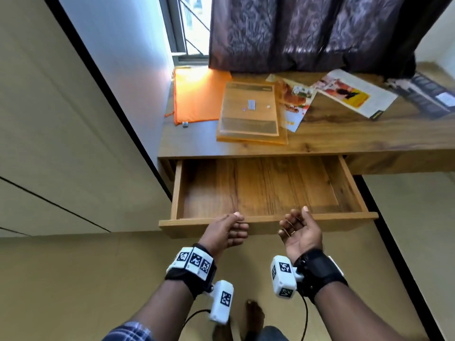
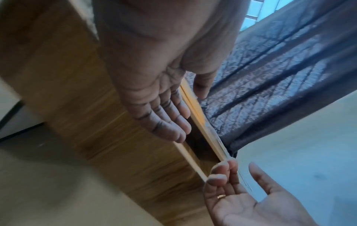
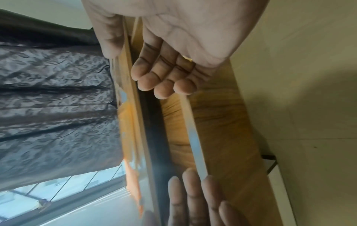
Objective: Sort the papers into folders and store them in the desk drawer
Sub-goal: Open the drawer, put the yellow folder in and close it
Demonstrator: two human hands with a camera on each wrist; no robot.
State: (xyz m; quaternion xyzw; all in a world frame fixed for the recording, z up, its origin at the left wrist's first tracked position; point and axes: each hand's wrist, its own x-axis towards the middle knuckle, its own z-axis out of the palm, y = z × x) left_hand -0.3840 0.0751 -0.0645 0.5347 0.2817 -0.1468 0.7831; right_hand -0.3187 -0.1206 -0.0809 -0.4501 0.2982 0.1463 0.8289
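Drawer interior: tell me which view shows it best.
The head view. It looks straight down into the open drawer, showing its whole bare wooden floor, with nothing in it. The left wrist view catches only the drawer's front panel and a dark slit behind it; the right wrist view shows the same edge-on, blurred, past the right hand.

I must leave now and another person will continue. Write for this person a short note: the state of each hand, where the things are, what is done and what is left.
Left hand: holds nothing, fingers loosely curled, at the front edge of the drawer.
Right hand: holds nothing, palm up, relaxed, at the same edge.
Drawer: pulled open, nothing visible inside.
On the desk: orange folder at the left end, yellow folders stacked beside it, loose papers to the right.
Done: drawer opened. One sheet seems to show through the top yellow folder; I cannot tell more.
Left: file the loose papers, put the folders in the drawer, close it.
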